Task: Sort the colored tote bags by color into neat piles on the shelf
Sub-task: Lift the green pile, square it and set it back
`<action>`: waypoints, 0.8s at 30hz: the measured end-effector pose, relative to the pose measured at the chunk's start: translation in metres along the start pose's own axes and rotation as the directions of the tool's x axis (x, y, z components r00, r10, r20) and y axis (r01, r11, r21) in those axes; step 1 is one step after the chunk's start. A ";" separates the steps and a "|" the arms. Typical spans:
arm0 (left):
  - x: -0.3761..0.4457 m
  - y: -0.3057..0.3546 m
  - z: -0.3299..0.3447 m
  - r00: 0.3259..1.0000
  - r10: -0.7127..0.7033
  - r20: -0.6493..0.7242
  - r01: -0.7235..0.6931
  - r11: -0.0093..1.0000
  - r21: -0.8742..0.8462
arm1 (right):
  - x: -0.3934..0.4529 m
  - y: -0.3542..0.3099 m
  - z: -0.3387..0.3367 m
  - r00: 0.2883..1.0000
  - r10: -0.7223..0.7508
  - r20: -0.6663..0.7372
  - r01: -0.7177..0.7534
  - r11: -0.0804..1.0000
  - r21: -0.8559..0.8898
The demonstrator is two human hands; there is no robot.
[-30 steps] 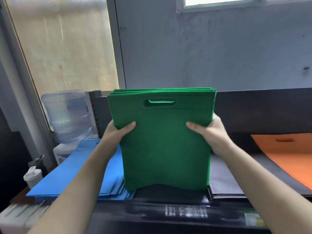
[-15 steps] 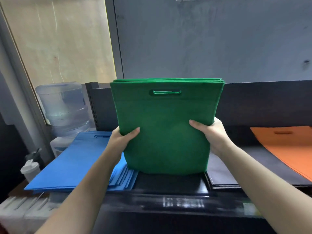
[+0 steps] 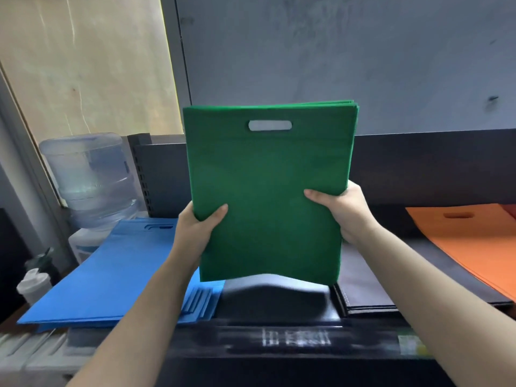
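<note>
Holding a stack of green tote bags [image 3: 268, 191] upright above the shelf [image 3: 279, 339], handle cutout at the top, long axis running vertically; left hand [image 3: 195, 233] gripping the stack's left edge, thumb curled over the front face; right hand [image 3: 343, 208] gripping the right edge likewise, a little higher up; both grips closed around the whole bundle, neither hand free. Hanging just clear of the dark bare patch of shelf directly beneath, bottom edge arched slightly upward in the middle; flanked by the blue pile [image 3: 111, 275] lying flat to the left and the black pile [image 3: 363, 289] to the right, with the orange pile [image 3: 474, 241] further right. Judging the coming move as turning on that gap: lying straight below the bundle, between blue and black, equally near to both hands; probably needing the stack tipped from upright to flat before lowering, keeping the edges squared to avoid overlapping either neighbour.
</note>
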State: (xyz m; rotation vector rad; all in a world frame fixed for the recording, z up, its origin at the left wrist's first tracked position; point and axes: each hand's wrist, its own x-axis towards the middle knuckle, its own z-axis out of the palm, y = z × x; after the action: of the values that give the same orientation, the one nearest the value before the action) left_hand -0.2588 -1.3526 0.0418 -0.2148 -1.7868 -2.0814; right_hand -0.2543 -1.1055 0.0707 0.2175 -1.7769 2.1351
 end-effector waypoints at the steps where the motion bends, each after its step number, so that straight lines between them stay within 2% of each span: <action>1: 0.002 0.001 0.000 1.000 0.000 -0.002 -0.001 1.000 -0.017 | 0.003 -0.002 0.000 1.000 -0.006 0.007 0.006 1.000 -0.001; 4: -0.004 -0.013 -0.007 0.998 -0.062 -0.011 0.062 0.998 0.008 | -0.001 0.012 -0.005 0.999 0.031 0.036 -0.028 0.996 -0.087; 6: -0.014 -0.030 -0.011 0.995 -0.102 -0.012 0.103 0.993 0.057 | -0.013 0.036 -0.008 0.998 0.065 -0.008 -0.066 0.990 -0.123; 9: -0.021 -0.035 -0.009 0.998 -0.061 -0.009 0.062 0.997 0.050 | -0.020 0.049 -0.003 0.996 -0.009 -0.093 -0.001 0.994 -0.111; 12: -0.014 -0.027 -0.006 0.999 -0.020 -0.043 0.021 1.000 0.022 | -0.007 0.037 0.004 0.993 -0.079 -0.089 0.068 0.991 -0.117; 15: -0.010 -0.028 -0.011 0.997 -0.057 -0.050 0.057 0.998 0.014 | 0.002 0.036 0.004 0.996 -0.067 -0.064 0.059 0.991 -0.123; 19: -0.019 -0.044 -0.019 0.996 -0.088 -0.022 0.089 0.995 0.046 | -0.014 0.063 -0.004 0.998 0.042 -0.044 -0.047 0.992 -0.115; 24: -0.018 -0.042 -0.011 0.997 -0.063 -0.054 0.064 0.998 0.011 | -0.010 0.053 -0.001 0.998 -0.033 -0.061 0.026 0.994 -0.108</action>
State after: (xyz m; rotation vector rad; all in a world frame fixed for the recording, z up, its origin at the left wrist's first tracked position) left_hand -0.2567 -1.3551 -0.0052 -0.0986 -1.7965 -2.0984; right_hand -0.2640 -1.1139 0.0180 0.1467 -1.8346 1.9975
